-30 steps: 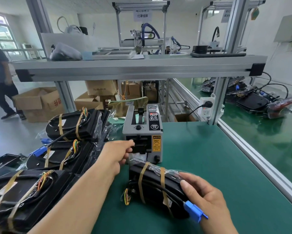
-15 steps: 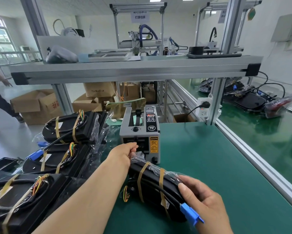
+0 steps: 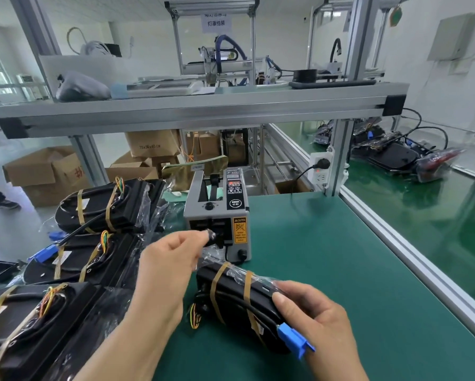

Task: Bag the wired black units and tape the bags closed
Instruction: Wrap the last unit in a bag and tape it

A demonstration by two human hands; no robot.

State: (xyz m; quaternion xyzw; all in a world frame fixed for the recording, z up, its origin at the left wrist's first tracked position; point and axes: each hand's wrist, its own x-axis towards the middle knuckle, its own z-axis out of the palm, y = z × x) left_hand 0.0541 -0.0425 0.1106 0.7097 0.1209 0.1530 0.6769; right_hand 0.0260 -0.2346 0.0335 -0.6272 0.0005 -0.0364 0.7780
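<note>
Stood crowded along the tabletop's (image 3: pixel 327 270) left edge with stacked black units (image 3: pixel 104 207); blocked at the far middle by the tape dispenser (image 3: pixel 217 215); lay open rightward to the rail (image 3: pixel 412 257).

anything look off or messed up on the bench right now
Nothing stands out. The right hand holds the bagged unit on the green mat; its bag mouth is bunched and untaped, but the left hand is pinching tape at the dispenser, so that looks like work in progress.
</note>
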